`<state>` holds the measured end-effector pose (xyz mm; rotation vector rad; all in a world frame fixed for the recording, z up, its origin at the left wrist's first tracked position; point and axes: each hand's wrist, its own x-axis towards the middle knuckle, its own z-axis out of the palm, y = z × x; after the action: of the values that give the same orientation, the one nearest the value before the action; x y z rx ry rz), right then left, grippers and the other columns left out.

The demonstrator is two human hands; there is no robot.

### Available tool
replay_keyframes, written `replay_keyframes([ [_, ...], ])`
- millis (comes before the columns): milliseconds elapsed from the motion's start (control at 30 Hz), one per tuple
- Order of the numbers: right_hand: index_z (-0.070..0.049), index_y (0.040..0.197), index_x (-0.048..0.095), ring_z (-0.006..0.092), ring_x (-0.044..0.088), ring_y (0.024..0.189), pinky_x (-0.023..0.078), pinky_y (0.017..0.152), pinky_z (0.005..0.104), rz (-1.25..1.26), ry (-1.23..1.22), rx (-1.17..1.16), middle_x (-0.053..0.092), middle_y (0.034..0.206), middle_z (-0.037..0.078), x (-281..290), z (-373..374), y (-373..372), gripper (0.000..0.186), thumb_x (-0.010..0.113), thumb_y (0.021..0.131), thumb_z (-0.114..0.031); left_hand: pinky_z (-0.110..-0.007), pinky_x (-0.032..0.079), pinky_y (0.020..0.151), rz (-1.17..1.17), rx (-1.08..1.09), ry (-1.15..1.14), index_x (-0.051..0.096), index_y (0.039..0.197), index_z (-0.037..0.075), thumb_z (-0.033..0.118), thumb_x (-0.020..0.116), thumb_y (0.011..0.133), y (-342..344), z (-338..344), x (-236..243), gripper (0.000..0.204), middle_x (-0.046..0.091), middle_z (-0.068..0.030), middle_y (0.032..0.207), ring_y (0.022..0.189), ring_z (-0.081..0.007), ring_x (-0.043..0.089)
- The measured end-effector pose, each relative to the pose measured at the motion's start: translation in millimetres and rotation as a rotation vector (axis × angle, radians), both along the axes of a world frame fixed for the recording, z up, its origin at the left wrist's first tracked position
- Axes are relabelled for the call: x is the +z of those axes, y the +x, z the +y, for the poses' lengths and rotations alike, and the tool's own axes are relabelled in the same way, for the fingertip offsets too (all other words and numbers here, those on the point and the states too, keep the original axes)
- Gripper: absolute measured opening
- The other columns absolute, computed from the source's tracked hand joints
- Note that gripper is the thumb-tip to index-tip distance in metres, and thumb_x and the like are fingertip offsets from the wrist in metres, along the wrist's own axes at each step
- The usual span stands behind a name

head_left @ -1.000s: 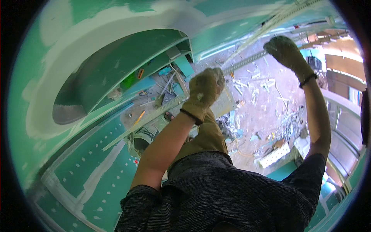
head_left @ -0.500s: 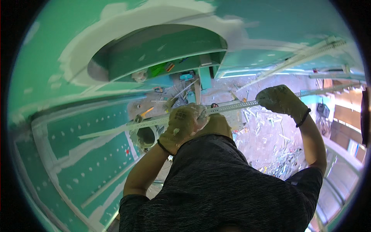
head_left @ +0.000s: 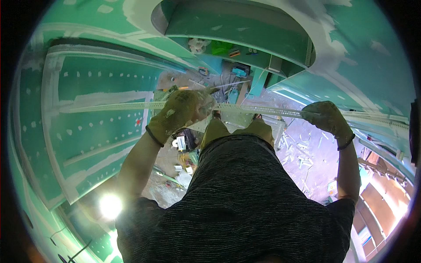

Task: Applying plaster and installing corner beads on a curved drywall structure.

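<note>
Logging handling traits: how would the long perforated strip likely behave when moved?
The strip is probably light, being narrow and full of holes. It seems fairly stiff, nearly straight from left hand to right hand, but its long left overhang may wobble.

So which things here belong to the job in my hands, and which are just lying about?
In use:
- perforated pale strip, held at two places
- gloved left hand
- gloved right hand

Apparently just lying about, untouched:
- bright green item
- crumpled whitish plastic
- scattered pale scraps
</note>
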<state>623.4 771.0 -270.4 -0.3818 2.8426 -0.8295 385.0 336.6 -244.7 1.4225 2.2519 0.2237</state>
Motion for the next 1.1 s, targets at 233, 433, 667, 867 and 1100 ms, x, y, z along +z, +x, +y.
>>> replay_keyframes([
  [233,-0.008,0.099,0.082,0.0187,0.070,0.069,0.056,0.068,0.0357,-0.535,-0.174,-0.346,0.074,0.075,0.009,13,-30,-15,0.037,0.070,0.095,-0.043,-0.043,0.054,0.097,-0.662,0.447,-0.046,0.077,0.108,0.006,0.032,0.070,0.095,-11,-3,9,0.030,0.078,-0.0113,0.102,0.092,-0.0270,0.074],
  [433,-0.007,0.097,0.082,0.0183,0.071,0.068,0.056,0.067,0.0362,-0.573,-0.244,-0.411,0.074,0.074,0.008,13,-38,-4,0.046,0.070,0.095,-0.051,-0.046,0.053,0.099,-0.191,0.084,-0.098,0.074,0.102,0.000,0.030,0.064,0.099,-11,-14,-13,0.032,0.075,-0.0160,0.099,0.088,-0.0267,0.071],
  [667,-0.007,0.100,0.082,0.0168,0.071,0.068,0.056,0.064,0.0345,-0.566,-0.253,-0.442,0.075,0.074,0.007,16,-41,6,0.036,0.073,0.098,-0.042,-0.044,0.056,0.091,-0.403,0.128,0.057,0.075,0.097,0.003,0.030,0.066,0.095,-11,-19,-40,0.029,0.075,-0.0122,0.093,0.088,-0.0292,0.072],
  [867,-0.012,0.096,0.081,0.0166,0.070,0.066,0.056,0.061,0.0327,-0.483,-0.242,-0.432,0.076,0.080,0.004,11,-43,11,0.017,0.079,0.091,-0.028,-0.048,0.058,0.079,-0.073,0.114,-0.050,0.078,0.102,0.012,0.035,0.072,0.087,-4,-8,-18,0.028,0.076,-0.0125,0.093,0.083,-0.0332,0.073],
  [1100,-0.017,0.092,0.078,0.0165,0.069,0.066,0.056,0.057,0.0309,-0.052,-0.101,-0.192,0.074,0.081,-0.001,-8,-46,9,0.010,0.079,0.084,-0.013,-0.046,0.058,0.075,-0.003,0.254,-0.170,0.078,0.101,0.010,0.035,0.072,0.087,-1,-1,-14,0.029,0.073,-0.0141,0.083,0.078,-0.0349,0.072],
])
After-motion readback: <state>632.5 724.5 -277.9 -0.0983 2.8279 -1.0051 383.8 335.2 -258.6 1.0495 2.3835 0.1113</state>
